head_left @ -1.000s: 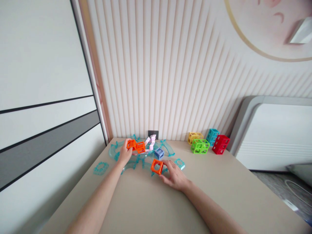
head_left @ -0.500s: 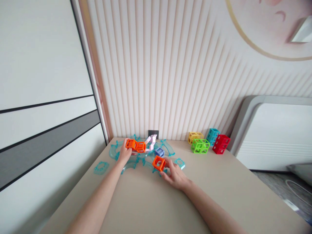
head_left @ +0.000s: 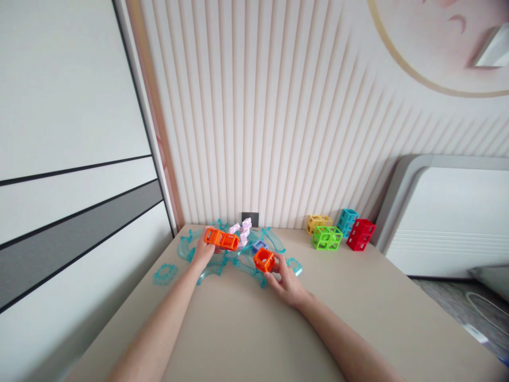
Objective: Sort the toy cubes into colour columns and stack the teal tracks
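Note:
My left hand [head_left: 202, 251] grips a double orange cube frame [head_left: 221, 239] and holds it a little above the table. My right hand [head_left: 287, 280] pinches a single orange cube frame [head_left: 264, 259], lifted just off the surface, a short way right of the double piece. Under and between them lie clear teal curved track pieces [head_left: 222, 263]. A small purple-blue cube [head_left: 259, 246] sits behind the single orange cube. A pale pink zigzag piece [head_left: 243, 230] stands just behind the double orange frame.
The beige table [head_left: 246, 329] runs to a ribbed wall. A lone teal square piece [head_left: 165, 274] lies at the left edge. Yellow [head_left: 318, 223], green [head_left: 327, 238], cyan [head_left: 347, 219] and red [head_left: 361, 234] cube frames stand at the back right. A white rounded unit [head_left: 449, 217] adjoins the table's right side.
My right hand has lifted the single orange cube and carried it up and away from me, towards the purple-blue cube. My left hand has tilted the double orange frame slightly and kept its place.

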Demonstrator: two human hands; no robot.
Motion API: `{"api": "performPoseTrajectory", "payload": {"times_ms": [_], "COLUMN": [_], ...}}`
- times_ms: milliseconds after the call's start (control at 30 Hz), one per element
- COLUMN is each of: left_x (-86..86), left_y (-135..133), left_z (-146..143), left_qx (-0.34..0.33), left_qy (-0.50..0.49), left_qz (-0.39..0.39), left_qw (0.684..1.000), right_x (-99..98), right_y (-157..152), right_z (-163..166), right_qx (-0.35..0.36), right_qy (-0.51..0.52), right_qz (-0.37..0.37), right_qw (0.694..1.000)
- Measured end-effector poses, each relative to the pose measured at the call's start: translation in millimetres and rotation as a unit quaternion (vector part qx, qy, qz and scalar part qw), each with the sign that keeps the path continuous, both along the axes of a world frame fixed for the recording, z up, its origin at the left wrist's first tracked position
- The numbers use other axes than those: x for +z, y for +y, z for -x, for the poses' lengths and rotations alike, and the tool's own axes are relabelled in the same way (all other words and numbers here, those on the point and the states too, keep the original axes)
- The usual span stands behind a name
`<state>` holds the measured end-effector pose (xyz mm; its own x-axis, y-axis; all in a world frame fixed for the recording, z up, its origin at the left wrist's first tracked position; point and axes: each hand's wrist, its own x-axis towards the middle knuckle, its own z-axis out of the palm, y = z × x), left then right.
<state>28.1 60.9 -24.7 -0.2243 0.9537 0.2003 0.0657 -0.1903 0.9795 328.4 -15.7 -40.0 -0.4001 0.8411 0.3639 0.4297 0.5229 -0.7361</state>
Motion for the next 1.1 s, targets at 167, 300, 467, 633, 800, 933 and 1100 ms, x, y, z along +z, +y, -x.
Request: {"api": "performPoseTrajectory", "payload": {"times_ms": [167, 300, 467, 633, 800, 933, 1100], "left_x": [-3.2, -4.8, -9.3, -13.8, -12.7, -10.3, -5.0], "left_y": [2, 5, 10, 13, 12, 10, 5], "left_z": [1, 2, 4, 6, 5, 4, 1], "left_qx": [0.0, 0.004, -0.003, 0.001, -0.006, -0.005, -0.006], "left_qy": [0.001, 0.003, -0.008, -0.019, -0.035, -0.05, -0.065], "left_qz": [-0.003, -0.004, 0.025, 0.045, 0.043, 0.034, 0.011], "left_qw": [1.0, 1.0, 1.0, 0.999, 0.998, 0.998, 0.998], "right_x": [-1.9, 0.7, 0.6, -4.6, -9.8, -12.0, -9.3], "right_y": [4, 4, 4, 6, 7, 8, 9], "right_z": [2, 3, 2, 1, -1, -1, -1], "right_qx": [0.006, -0.01, -0.017, -0.029, -0.038, -0.07, -0.12], "right_qy": [0.053, 0.035, 0.013, 0.002, 0.001, 0.007, 0.023], "right_qz": [0.035, 0.028, 0.01, 0.001, -0.018, -0.05, -0.079], "right_qw": [0.998, 0.999, 1.0, 1.0, 0.999, 0.996, 0.989]}}
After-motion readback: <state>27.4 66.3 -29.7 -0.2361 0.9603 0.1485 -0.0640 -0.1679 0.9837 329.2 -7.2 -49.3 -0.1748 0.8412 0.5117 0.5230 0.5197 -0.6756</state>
